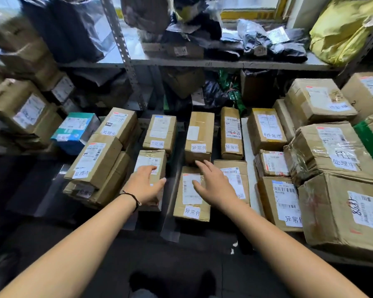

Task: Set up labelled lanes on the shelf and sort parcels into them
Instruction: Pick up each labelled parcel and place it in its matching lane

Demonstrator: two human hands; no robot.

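Head view of parcels laid in near-to-far rows on a dark surface under a metal shelf board. At the far left stand stacked cardboard boxes and a teal box. Right of these, the far 处理中 parcel and the near 处理中 parcel sit on top of other cartons. The next row holds the 已完成 parcel at the far end and a small parcel just in front of it. The left hand, with a black wristband, lies over this small parcel. Its fingers are relaxed and loosely spread and grasp nothing; whether they touch the carton cannot be told. In the centre row the far 异常件 parcel stands behind the near 异常件 parcel. The right hand is stretched over the right edge of the near one and over the barcode parcel beside it. Its fingers are straight and released, with their tips near the front of the far 异常件 parcel. Further right lie the narrow 异常件 parcel and the 待处理 parcel, with a pale strip between them. Beyond these is the large 处理中 parcel, resting on a bigger carton at the right edge. On the shelf board above lie dark mailers and, at the far right, a yellow bag.
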